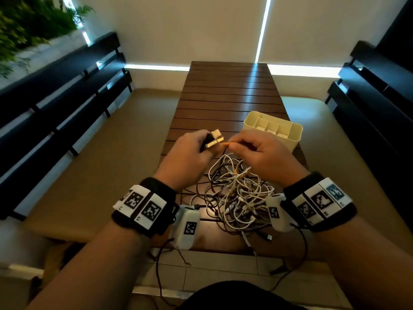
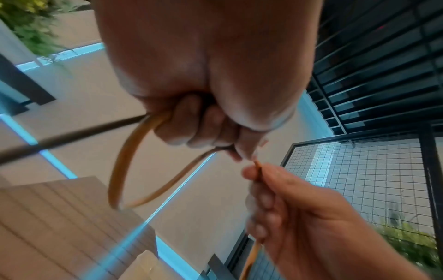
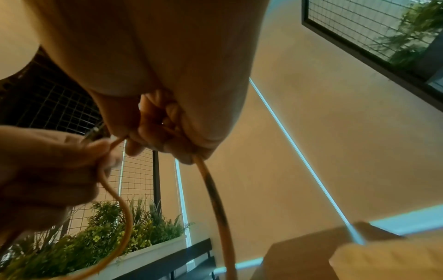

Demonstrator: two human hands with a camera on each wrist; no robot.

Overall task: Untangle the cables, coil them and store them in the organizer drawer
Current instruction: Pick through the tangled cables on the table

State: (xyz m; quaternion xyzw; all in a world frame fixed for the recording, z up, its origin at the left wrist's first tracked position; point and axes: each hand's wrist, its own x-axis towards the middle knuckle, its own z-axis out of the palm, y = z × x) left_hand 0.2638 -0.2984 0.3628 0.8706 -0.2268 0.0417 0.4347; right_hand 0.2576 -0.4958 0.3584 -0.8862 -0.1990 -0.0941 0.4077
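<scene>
Surface: a dark wooden slatted surface runs away from the person, flanked by tan cushioned benches.
Cable tangle: a heap of white and dark cables lies on the near end of the surface, below and between the two wrists.
Organizer: a cream organizer drawer with inner dividers stands on the surface beyond the right hand, just right of the tangle; nothing can be made out in its compartments.
Left hand: the left hand is raised above the tangle, its fingers curled round a loop of the orange cable and round a dark plug with metal connectors.
Right hand: the right hand, close beside the left, has its fingers closed on the same orange cable, pinching it near its end, while the rest hangs down from the fist.
Dark cable: a thin dark cable runs out leftward from the left fist.
</scene>
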